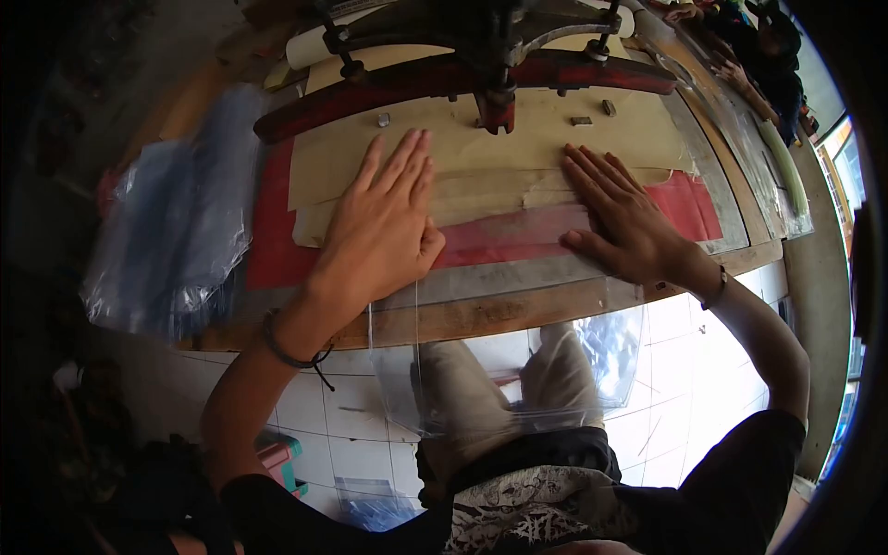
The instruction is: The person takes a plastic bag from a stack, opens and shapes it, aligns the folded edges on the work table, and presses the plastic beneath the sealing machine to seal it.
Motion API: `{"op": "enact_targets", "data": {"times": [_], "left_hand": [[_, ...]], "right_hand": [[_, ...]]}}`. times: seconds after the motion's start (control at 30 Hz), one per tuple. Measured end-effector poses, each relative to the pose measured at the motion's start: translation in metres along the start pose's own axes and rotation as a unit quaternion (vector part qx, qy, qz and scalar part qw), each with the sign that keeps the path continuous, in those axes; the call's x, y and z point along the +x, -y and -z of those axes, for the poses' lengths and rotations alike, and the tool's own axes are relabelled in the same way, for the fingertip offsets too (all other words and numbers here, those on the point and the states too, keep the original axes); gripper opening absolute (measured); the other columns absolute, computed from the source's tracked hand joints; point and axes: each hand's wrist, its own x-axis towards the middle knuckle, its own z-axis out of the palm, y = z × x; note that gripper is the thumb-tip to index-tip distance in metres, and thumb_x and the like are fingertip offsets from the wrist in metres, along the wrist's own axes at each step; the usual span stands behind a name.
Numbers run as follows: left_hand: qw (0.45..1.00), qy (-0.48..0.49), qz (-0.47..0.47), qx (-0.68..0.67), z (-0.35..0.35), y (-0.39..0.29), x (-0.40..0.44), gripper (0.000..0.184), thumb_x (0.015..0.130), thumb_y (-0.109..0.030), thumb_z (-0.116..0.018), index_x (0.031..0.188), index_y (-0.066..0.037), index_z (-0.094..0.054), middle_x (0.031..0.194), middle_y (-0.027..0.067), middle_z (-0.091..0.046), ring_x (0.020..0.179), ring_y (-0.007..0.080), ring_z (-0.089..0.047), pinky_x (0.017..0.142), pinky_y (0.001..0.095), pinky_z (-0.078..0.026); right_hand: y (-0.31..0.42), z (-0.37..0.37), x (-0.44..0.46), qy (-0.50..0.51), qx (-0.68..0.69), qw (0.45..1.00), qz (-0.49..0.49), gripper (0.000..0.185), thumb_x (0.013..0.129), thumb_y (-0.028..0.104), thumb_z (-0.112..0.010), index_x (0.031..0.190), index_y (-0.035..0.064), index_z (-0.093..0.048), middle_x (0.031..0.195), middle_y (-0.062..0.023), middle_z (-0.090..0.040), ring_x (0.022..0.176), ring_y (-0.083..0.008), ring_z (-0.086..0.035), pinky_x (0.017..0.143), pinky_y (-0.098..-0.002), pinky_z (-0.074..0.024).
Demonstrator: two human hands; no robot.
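A clear plastic sheet [393, 370] lies over the front of the work bed and hangs down past its wooden edge above my lap. My left hand [384, 213] rests on it, fingers stretched forward and thumb bent in. Flat on the right side is my right hand [629, 217], its fingers extended and thumb apart. Neither hand grips anything. Beneath the plastic are a tan sheet [324, 166], with overlapping strips along its front, and a red sheet [273, 217]. Just beyond my fingertips, a dark red press bar [388, 90] hangs above the bed.
Loose clear plastic sheets [176, 222] are piled at the left, overhanging the table. Small metal blocks [581, 121] sit under the press. A pale roll [307, 47] lies behind. Another person [782, 46] is at the far right. A plastic packet [375, 504] lies on the tiled floor.
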Motion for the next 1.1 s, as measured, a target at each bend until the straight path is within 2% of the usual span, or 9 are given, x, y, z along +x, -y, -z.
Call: {"op": "enact_targets", "data": {"times": [0.1, 0.23, 0.27, 0.4, 0.67, 0.8, 0.97, 1.0, 1.1], "left_hand": [[0.971, -0.018, -0.103, -0.215, -0.018, 0.002, 0.018, 0.064, 0.092, -0.025, -0.046, 0.154, -0.011, -0.032, 0.159, 0.021, -0.025, 0.148, 0.0324, -0.026, 0.122, 0.0512, -0.017], [0.957, -0.047, -0.122, -0.259, -0.028, 0.005, 0.022, 0.068, 0.095, -0.048, -0.05, 0.154, -0.019, -0.033, 0.162, 0.0197, -0.019, 0.147, 0.0359, -0.025, 0.121, 0.0539, -0.015], [0.955, -0.047, -0.131, -0.262, -0.029, 0.007, 0.023, 0.067, 0.093, -0.06, -0.049, 0.152, -0.028, -0.039, 0.162, 0.0192, -0.018, 0.147, 0.0379, -0.024, 0.12, 0.0557, -0.014], [0.946, -0.058, -0.132, -0.29, -0.035, 0.007, 0.022, 0.062, 0.093, -0.068, -0.042, 0.147, -0.037, -0.045, 0.16, 0.0214, -0.023, 0.149, 0.0362, -0.021, 0.122, 0.0526, -0.01], [0.951, -0.056, -0.127, -0.278, -0.031, 0.006, 0.021, 0.056, 0.095, -0.064, -0.045, 0.145, -0.04, -0.046, 0.16, 0.019, -0.023, 0.15, 0.0334, -0.021, 0.122, 0.0523, -0.01], [0.957, -0.056, -0.133, -0.253, -0.029, 0.003, 0.021, 0.051, 0.097, -0.061, -0.043, 0.145, -0.044, -0.045, 0.161, 0.0185, -0.023, 0.15, 0.0341, -0.021, 0.122, 0.0522, -0.011], [0.971, -0.071, -0.162, -0.158, -0.019, 0.0, 0.017, 0.052, 0.101, -0.049, -0.044, 0.151, -0.033, -0.039, 0.161, 0.0152, -0.024, 0.149, 0.0309, -0.022, 0.122, 0.0532, -0.013], [0.974, -0.07, -0.173, -0.129, -0.018, -0.002, 0.016, 0.052, 0.102, -0.047, -0.042, 0.152, -0.031, -0.037, 0.161, 0.0137, -0.024, 0.149, 0.0292, -0.022, 0.122, 0.0527, -0.013], [0.955, -0.04, -0.139, -0.261, -0.027, -0.002, 0.014, 0.053, 0.104, -0.044, -0.039, 0.154, -0.026, -0.034, 0.162, 0.009, -0.023, 0.15, 0.0258, -0.022, 0.123, 0.0501, -0.013]], "right_hand": [[0.001, 0.003, 0.003, 0.012, 0.006, 1.0, -0.005, 0.086, 0.095, 0.054, -0.048, 0.151, -0.0068, -0.025, 0.157, -0.0265, -0.025, 0.15, -0.0356, -0.019, 0.124, -0.0469, -0.0094], [-0.004, 0.004, 0.006, 0.02, 0.014, 1.0, 0.007, 0.09, 0.093, 0.058, -0.049, 0.15, -0.0073, -0.025, 0.157, -0.0282, -0.024, 0.149, -0.0383, -0.019, 0.123, -0.0505, -0.011], [-0.005, 0.003, 0.006, 0.028, 0.011, 1.0, 0.007, 0.093, 0.093, 0.062, -0.046, 0.15, -0.0074, -0.025, 0.157, -0.0292, -0.024, 0.148, -0.0405, -0.02, 0.122, -0.0522, -0.0123], [-0.003, 0.003, 0.011, 0.038, -0.013, 0.999, 0.011, 0.097, 0.092, 0.068, -0.041, 0.15, -0.0081, -0.026, 0.156, -0.0299, -0.025, 0.147, -0.0437, -0.022, 0.121, -0.0527, -0.0146], [-0.002, 0.006, 0.01, 0.035, -0.009, 0.999, 0.015, 0.096, 0.093, 0.067, -0.041, 0.15, -0.0077, -0.026, 0.156, -0.0302, -0.025, 0.147, -0.0441, -0.021, 0.12, -0.053, -0.0134], [0.0, 0.002, 0.006, 0.027, -0.018, 0.999, 0.008, 0.094, 0.094, 0.065, -0.041, 0.152, -0.0056, -0.022, 0.158, -0.0275, -0.022, 0.149, -0.0394, -0.019, 0.122, -0.0529, -0.009], [0.022, 0.015, 0.012, 0.023, -0.152, 0.984, 0.089, 0.09, 0.096, 0.064, -0.04, 0.153, -0.0042, -0.021, 0.158, -0.0253, -0.024, 0.149, -0.0367, -0.019, 0.122, -0.0528, -0.007], [0.029, 0.011, 0.018, 0.037, -0.132, 0.984, 0.117, 0.091, 0.097, 0.064, -0.039, 0.153, -0.0047, -0.019, 0.158, -0.0257, -0.023, 0.149, -0.0364, -0.019, 0.122, -0.052, -0.008], [0.048, -0.016, 0.031, -0.044, -0.008, 0.995, 0.089, 0.091, 0.097, 0.064, -0.038, 0.152, -0.0053, -0.02, 0.158, -0.0259, -0.024, 0.149, -0.0365, -0.019, 0.122, -0.0511, -0.01]]}}
